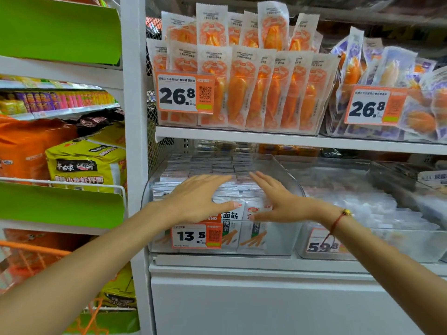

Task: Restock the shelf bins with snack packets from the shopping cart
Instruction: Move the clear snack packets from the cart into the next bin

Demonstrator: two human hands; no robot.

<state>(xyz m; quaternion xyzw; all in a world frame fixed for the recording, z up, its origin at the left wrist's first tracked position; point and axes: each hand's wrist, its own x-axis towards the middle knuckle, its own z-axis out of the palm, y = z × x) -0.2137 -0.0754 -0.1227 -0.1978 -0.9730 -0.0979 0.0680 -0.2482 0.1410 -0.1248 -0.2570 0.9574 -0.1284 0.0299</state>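
Observation:
A clear plastic bin (287, 228) on the lower shelf holds rows of small white snack packets (232, 192) standing upright, with a 13.5 price tag (196, 235) on its front. My left hand (196, 199) lies flat with straight fingers over the front packets on the left side. My right hand (278, 201) lies flat with straight fingers on the packets at the right side, thumb against the front row. A red string bracelet sits on my right wrist. Neither hand holds a packet.
The shelf above carries a bin of orange packets (242, 90) and a bin of purple packets (387, 93), both tagged 26.8. Another clear bin (377, 213) stands to the right. An orange cart frame (31, 250) shows at lower left beside noodle bags (84, 163).

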